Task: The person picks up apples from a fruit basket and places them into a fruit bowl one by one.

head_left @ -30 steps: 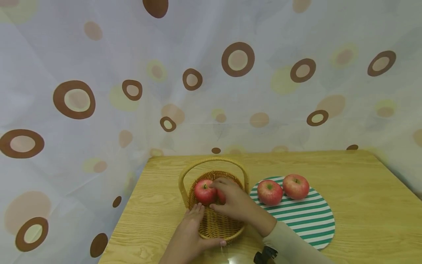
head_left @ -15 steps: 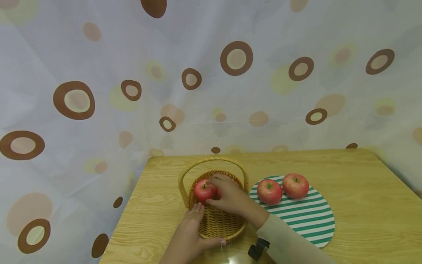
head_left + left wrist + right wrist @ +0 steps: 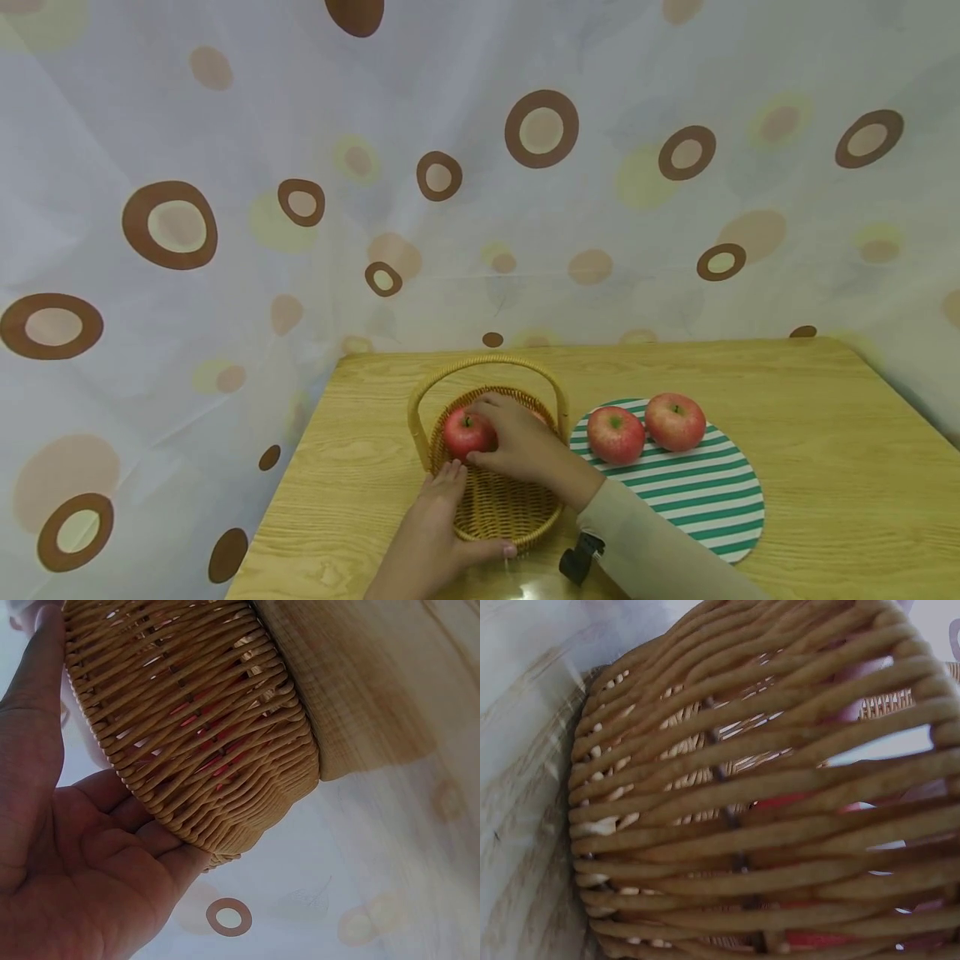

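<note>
A wicker basket (image 3: 498, 504) with an arched handle stands on the table. My left hand (image 3: 435, 521) holds its near left side, thumb along the front rim; in the left wrist view that hand cups the woven wall (image 3: 187, 727). Inside the basket, my right hand (image 3: 525, 442) has its thumb and fingers around the right side of a red apple (image 3: 467, 433). Part of another apple (image 3: 538, 417) shows behind this hand. The right wrist view is filled by the basket's weave (image 3: 780, 825), with red glimpsed through the gaps; the right fingers are hidden there.
Right of the basket, a round green-and-white striped mat (image 3: 708, 508) bears two apples, a nearer one (image 3: 616, 435) and a farther one (image 3: 675, 422). The wooden table (image 3: 840, 467) meets a spotted curtain (image 3: 480, 308) at its back and left. A black strap (image 3: 581, 557) hangs at the right wrist.
My right hand has shifted slightly left inside the basket, from over the right apple onto the left one. The left hand and the basket stay in place.
</note>
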{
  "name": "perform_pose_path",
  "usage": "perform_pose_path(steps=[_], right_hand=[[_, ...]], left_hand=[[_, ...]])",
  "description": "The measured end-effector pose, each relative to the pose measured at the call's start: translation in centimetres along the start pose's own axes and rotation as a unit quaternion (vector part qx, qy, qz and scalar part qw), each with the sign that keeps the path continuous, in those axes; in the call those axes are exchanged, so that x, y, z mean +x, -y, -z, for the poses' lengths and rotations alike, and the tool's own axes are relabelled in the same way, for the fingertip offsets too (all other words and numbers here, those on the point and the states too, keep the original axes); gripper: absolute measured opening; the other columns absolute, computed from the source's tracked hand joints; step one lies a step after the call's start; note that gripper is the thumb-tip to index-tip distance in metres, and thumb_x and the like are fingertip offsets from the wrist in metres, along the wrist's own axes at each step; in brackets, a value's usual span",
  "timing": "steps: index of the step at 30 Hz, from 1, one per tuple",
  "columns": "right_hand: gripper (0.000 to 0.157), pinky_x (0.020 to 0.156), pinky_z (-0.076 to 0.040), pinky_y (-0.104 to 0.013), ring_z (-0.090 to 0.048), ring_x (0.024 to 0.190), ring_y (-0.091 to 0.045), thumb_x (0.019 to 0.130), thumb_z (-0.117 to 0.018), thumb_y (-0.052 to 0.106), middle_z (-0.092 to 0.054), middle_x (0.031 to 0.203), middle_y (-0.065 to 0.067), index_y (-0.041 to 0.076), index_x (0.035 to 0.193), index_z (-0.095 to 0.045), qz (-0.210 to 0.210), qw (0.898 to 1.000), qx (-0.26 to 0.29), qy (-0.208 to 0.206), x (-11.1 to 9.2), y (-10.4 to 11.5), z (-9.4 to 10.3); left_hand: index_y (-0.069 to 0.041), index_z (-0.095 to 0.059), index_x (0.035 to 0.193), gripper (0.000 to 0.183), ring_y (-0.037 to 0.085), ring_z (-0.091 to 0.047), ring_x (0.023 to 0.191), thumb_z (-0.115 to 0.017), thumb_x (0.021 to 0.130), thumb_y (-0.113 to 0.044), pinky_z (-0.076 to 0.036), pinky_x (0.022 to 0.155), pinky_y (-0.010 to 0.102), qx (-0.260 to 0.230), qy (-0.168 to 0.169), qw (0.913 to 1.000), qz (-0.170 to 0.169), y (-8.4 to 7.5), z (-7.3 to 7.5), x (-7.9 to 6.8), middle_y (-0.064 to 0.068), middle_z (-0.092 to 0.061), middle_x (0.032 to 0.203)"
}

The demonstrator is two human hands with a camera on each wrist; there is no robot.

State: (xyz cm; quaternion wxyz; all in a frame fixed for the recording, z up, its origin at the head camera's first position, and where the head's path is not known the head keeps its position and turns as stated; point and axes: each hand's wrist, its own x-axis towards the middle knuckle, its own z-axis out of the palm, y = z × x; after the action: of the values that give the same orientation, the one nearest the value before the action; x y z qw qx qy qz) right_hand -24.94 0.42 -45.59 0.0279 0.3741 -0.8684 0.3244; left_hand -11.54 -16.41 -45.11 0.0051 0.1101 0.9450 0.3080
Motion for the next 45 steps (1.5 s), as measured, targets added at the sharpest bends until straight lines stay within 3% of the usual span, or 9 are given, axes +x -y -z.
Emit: perform_pose_path(steps=[9, 17, 28, 45], right_hand=[[0.059, 0.107, -0.056, -0.050, -0.062, 0.130, -0.029, 0.089, -0.088, 0.027, -0.064, 0.140, -0.006, 0.011, 0.140, -0.066, -0.005, 1.000, -0.013, 0.009, 0.2, -0.2, -0.2], [0.069, 0.110, -0.054, -0.053, -0.059, 0.138, -0.034, 0.088, -0.089, 0.035, -0.060, 0.150, -0.008, 0.013, 0.147, -0.061, -0.003, 0.997, -0.066, 0.028, 0.8, 0.2, -0.4], [0.075, 0.115, -0.048, -0.057, -0.060, 0.137, -0.034, 0.088, -0.087, 0.040, -0.060, 0.150, -0.007, 0.014, 0.152, -0.057, -0.018, 0.993, -0.105, 0.052, 1.5, 0.4, -0.6], [0.073, 0.110, -0.055, -0.051, -0.060, 0.138, -0.033, 0.089, -0.087, 0.038, -0.061, 0.149, -0.007, 0.012, 0.151, -0.058, -0.005, 0.996, -0.072, 0.043, 1.2, 0.5, -0.6]], left_hand=[[0.011, -0.044, 0.155, 0.122, 0.047, -0.040, 0.154, -0.082, 0.076, -0.073, -0.039, 0.121, 0.064, 0.006, -0.002, 1.0000, -0.003, 0.1, -0.1, 0.0, 0.030, -0.045, 0.161], [0.012, -0.043, 0.155, 0.123, 0.047, -0.039, 0.155, -0.082, 0.076, -0.074, -0.039, 0.121, 0.064, 0.007, -0.002, 1.0000, -0.004, 0.0, -0.1, 0.1, 0.030, -0.045, 0.161], [0.012, -0.043, 0.155, 0.123, 0.047, -0.039, 0.154, -0.083, 0.075, -0.073, -0.040, 0.121, 0.063, 0.005, -0.008, 0.9999, -0.003, 0.1, -0.2, 0.2, 0.030, -0.045, 0.161], [0.011, -0.044, 0.155, 0.122, 0.048, -0.041, 0.153, -0.083, 0.076, -0.073, -0.040, 0.121, 0.063, 0.008, -0.013, 0.9998, -0.010, 0.4, -0.4, 0.1, 0.030, -0.047, 0.160]])
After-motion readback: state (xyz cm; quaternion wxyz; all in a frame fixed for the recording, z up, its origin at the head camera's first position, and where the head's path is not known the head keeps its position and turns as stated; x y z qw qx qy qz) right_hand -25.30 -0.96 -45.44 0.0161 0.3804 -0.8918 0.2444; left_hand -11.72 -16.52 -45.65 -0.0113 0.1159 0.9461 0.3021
